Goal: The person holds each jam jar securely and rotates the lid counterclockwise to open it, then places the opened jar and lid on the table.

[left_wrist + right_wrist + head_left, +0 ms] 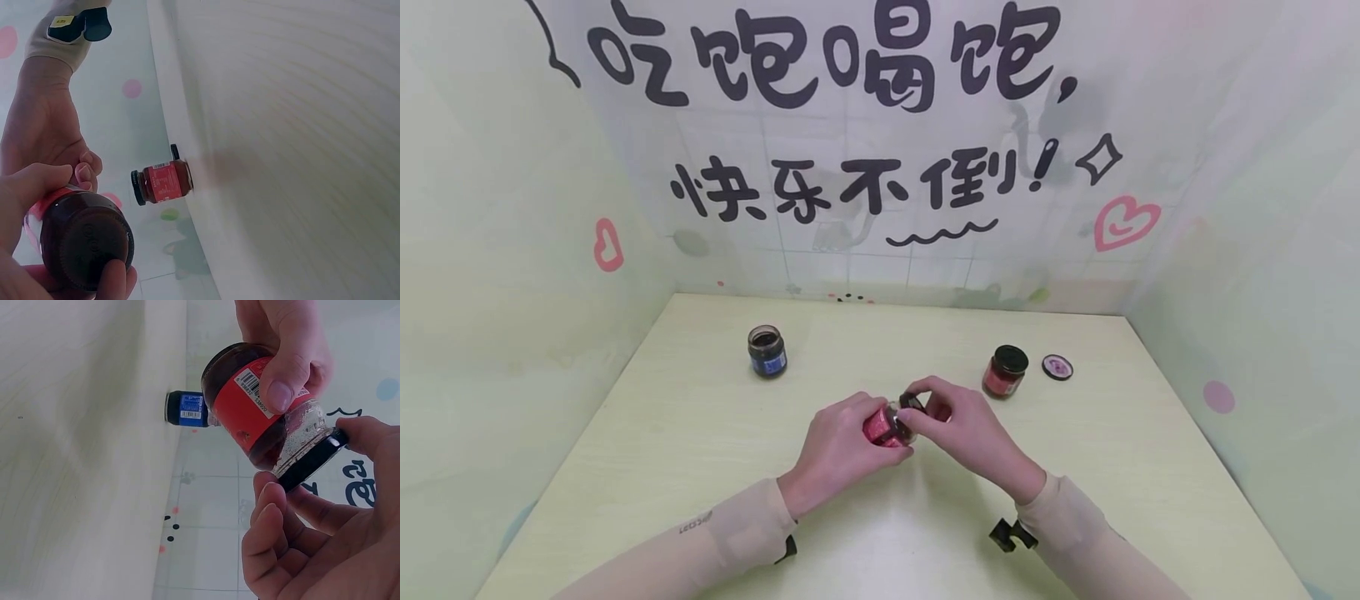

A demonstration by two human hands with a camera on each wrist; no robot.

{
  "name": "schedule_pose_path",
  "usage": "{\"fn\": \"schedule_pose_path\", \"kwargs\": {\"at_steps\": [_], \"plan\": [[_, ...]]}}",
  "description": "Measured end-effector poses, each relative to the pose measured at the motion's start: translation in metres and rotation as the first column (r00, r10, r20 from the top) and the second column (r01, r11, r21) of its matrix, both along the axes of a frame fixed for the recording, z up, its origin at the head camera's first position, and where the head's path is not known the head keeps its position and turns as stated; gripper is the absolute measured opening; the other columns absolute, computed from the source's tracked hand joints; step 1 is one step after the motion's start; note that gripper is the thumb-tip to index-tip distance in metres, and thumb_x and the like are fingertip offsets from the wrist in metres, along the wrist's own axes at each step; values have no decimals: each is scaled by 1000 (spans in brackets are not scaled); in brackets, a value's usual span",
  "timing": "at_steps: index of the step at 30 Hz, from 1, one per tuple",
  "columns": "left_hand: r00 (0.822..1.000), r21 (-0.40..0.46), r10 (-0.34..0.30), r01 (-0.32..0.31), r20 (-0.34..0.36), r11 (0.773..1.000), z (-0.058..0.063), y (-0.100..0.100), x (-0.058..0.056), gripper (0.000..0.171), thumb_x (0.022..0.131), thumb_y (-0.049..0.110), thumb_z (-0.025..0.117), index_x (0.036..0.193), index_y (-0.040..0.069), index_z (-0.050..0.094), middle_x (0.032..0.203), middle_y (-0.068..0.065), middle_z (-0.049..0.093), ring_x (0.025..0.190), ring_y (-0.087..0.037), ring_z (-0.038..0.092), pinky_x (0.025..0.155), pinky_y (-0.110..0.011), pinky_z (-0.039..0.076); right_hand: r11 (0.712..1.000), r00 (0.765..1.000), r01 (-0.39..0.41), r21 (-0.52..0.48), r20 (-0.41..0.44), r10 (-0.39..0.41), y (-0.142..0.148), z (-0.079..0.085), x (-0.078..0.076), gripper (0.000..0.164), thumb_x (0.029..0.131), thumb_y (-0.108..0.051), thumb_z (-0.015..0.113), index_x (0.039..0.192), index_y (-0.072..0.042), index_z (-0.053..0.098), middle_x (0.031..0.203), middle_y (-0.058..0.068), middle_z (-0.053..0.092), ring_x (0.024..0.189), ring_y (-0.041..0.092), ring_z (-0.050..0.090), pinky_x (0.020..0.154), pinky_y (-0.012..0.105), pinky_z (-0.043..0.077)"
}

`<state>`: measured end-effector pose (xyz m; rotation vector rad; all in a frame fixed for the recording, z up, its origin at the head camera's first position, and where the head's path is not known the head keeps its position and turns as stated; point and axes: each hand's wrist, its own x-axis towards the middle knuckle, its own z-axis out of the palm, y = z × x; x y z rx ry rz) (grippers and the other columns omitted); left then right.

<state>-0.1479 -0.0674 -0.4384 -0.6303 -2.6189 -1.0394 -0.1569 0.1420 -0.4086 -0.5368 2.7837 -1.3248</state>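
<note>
My left hand (841,442) grips a glass jar (240,415) with a red label and dark contents, held above the table and tilted with its mouth toward the right hand. The left wrist view looks at the base of this jar (90,244). My right hand (973,433) pinches a black lid (314,460) by its edge between thumb and fingers. The lid lies against the jar's mouth; I cannot tell whether it is seated on the thread. Between label and lid, the clear glass neck shows in the right wrist view.
A blue-labelled jar (768,360) stands uncovered at the back left of the table (662,467). Another red-labelled jar (1002,379), capped in black, stands at the back right. Beside it lies a loose lid (1057,367). Printed walls (865,267) enclose the table's back and sides.
</note>
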Motion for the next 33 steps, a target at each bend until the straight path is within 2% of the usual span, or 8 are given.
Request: {"fn": "schedule_pose_path", "kwargs": {"at_steps": [12, 24, 28, 33], "plan": [[999, 12, -9, 9, -36, 1000, -2, 1, -2, 40, 67, 43, 91, 95, 23, 70, 79, 17, 56, 66, -2, 53, 57, -21, 46, 1000, 1000, -21, -9, 14, 21, 3, 0, 0, 31, 89, -58, 69, 113, -39, 65, 76, -5, 63, 69, 14, 57, 56, 33, 46], [1000, 7, -13, 13, -5, 1000, -3, 2, -2, 42, 69, 46, 89, 98, 22, 71, 80, 16, 55, 67, -2, 53, 58, -20, 47, 1000, 997, -1, 8, 74, 1, 5, 3, -1, 37, 88, -61, 68, 117, -38, 65, 79, -4, 66, 68, 17, 59, 58, 36, 48], [1000, 6, -24, 24, -16, 1000, -3, 2, -2, 41, 70, 45, 89, 98, 22, 70, 80, 16, 55, 66, -2, 53, 57, -20, 47, 999, 996, 35, 34, 76, -38, 5, 5, -1, 38, 90, -66, 62, 110, -35, 68, 69, -3, 65, 60, 18, 59, 54, 36, 47], [998, 1, -48, 48, -50, 999, -3, 3, 0, 40, 70, 42, 90, 97, 21, 70, 80, 15, 55, 66, -2, 52, 56, -19, 47, 997, 991, 63, 39, 119, -68, 2, 5, 1, 45, 90, -72, 56, 99, -30, 69, 56, 2, 61, 51, 19, 57, 49, 35, 43]]}}
